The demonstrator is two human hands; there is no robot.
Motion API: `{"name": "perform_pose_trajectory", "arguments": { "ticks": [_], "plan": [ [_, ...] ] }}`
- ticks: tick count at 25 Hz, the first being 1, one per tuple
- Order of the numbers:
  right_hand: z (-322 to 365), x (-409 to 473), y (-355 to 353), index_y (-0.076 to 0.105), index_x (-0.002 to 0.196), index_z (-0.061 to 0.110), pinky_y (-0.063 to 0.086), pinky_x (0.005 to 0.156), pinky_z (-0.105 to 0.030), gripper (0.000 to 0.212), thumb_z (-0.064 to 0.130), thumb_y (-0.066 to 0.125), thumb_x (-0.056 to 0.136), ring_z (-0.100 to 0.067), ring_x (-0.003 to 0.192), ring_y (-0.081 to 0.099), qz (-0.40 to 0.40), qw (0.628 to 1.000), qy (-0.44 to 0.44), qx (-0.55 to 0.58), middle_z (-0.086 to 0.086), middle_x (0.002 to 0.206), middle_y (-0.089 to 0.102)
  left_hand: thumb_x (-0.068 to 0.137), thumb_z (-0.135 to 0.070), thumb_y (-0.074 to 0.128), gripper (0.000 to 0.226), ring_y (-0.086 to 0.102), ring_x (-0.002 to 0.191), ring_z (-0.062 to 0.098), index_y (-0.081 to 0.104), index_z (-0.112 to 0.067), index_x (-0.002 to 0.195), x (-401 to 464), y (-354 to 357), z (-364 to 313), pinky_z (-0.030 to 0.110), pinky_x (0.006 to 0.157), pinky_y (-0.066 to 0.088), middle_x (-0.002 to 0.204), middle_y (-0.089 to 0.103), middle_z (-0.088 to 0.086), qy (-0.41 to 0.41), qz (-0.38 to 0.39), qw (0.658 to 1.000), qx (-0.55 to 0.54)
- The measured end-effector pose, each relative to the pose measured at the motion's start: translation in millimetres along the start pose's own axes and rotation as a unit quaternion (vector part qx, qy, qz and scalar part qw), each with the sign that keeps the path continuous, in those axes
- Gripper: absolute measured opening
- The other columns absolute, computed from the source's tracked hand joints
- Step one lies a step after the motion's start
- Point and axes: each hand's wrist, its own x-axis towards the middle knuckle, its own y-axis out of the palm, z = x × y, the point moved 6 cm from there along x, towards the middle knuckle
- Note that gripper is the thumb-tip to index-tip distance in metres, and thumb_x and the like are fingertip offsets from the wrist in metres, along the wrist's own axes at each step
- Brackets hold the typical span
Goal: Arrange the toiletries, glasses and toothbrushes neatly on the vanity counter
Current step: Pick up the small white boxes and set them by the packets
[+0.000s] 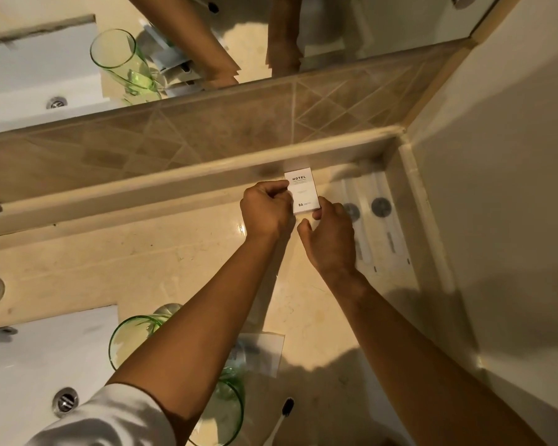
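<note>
— Where's the little hotel box [302,194]?

— Standing at the back of the counter [142,262] by the ledge. My left hand [264,210] and right hand [331,233] both pinch it.

— What now?

— I think I'm setting it straight. Next, let go gently so it stays up.

Worktop [161,262]: polished cream stone with a raised lip along the back edge.
Backsplash [207,136]: brown tile band with pale diagonal grout lines.
Mirror [351,24]: set above the tile band, reflecting the counter.
Side wall [503,162]: plain cream, meeting the worktop at the right corner.
Basin [29,355]: white, sunk at lower left, metal drain visible.
Light: warm and yellowish, casting soft shadows.
</note>
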Motion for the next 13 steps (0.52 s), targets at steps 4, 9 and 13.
{"name": "perform_pose_trajectory", "arguments": {
  "ticks": [4,9,13],
  "plan": [
    [-0.1,0.8,-1.5,0.054,0.133,0.012,0.053,0.096,-0.031,0.043,0.026,0.066,0.094,-0.024,0.114,0.061,0.005,1.0,-0.002,-0.001,-0.01,0.126,0.064,0.091,-0.001,0.065,0.019,0.074,0.099,0.024,0.076,-0.003,0.106,-0.5,-0.8,-1.5,0.037,0.087,0.063,0.111,0.077,0.012,0.007,0.003,1.0,0.012],
    [-2.9,2.1,-2.2,0.053,0.133,0.012,0.054,0.098,-0.039,0.042,0.025,0.064,0.094,-0.026,0.116,0.06,0.016,1.0,0.005,-0.004,-0.012,0.128,0.062,0.091,0.0,0.064,0.02,0.072,0.104,0.024,0.076,-0.001,0.107,0.0,2.8,-5.5,0.041,0.092,0.061,0.114,0.076,0.013,0.024,0.012,0.999,0.032],
    [-2.6,0.7,-3.0,0.053,0.132,0.013,0.055,0.097,-0.037,0.041,0.025,0.065,0.094,-0.024,0.114,0.061,0.02,1.0,0.006,-0.004,-0.011,0.126,0.061,0.091,0.001,0.063,0.02,0.073,0.103,0.026,0.076,0.0,0.106,0.5,2.5,-2.2,0.042,0.091,0.061,0.112,0.076,0.014,0.015,0.015,1.0,0.021]
  ]
}}
